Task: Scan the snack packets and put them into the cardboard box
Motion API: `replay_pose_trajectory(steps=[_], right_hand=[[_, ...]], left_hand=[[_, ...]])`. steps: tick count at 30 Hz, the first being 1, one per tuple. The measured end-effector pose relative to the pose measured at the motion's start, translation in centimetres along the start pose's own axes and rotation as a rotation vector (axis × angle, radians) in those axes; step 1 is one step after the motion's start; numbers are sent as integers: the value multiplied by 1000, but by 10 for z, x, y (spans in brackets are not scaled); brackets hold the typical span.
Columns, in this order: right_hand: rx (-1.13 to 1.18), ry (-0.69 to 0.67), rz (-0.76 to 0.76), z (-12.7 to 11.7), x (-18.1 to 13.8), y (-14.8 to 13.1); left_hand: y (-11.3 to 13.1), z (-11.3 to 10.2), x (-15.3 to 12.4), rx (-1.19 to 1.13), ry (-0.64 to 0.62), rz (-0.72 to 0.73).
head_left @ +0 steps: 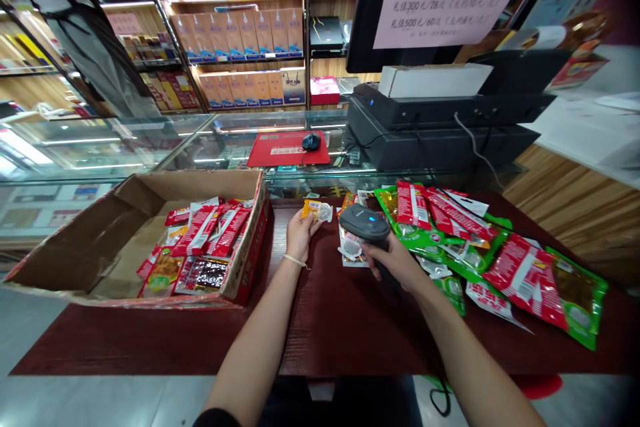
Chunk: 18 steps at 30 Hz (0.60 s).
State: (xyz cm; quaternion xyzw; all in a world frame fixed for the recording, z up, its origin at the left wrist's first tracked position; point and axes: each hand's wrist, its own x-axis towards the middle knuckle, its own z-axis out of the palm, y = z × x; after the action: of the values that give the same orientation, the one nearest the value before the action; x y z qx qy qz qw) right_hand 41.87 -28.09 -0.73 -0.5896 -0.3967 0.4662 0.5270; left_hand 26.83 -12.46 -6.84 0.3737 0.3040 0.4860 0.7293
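Note:
Between the thumb and fingers of my left hand [299,237] is a small yellow-and-white snack packet [317,209], its barcode label facing up. My right hand [393,259] is wrapped round the handle of a dark barcode scanner [364,221], whose head points left toward the packet and shows a small blue light. Under and beside the scanner lie some white packets [352,248], partly hidden by it. To the right is a heap of red packets [525,273] and green snack bags [583,300]. At left, an open cardboard box [120,263] holds several red packets [200,230].
Behind the dark red tabletop [320,340] runs a glass counter [200,140] with a red mouse pad [270,149] and a black mouse [311,141]. A monitor [365,20] and black machine [440,137] stand at back right. Another person [95,33] is by the shelves at upper left.

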Motion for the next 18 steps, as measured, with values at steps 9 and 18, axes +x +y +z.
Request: replay_pose_trajectory(steps=[9,18], right_hand=[[-151,-29,-4,4,-3,-4],[26,58,-11,1,2,0]], left_hand=[[-2,1,1,10,12,-3],[1,4,-1,65,18,27]])
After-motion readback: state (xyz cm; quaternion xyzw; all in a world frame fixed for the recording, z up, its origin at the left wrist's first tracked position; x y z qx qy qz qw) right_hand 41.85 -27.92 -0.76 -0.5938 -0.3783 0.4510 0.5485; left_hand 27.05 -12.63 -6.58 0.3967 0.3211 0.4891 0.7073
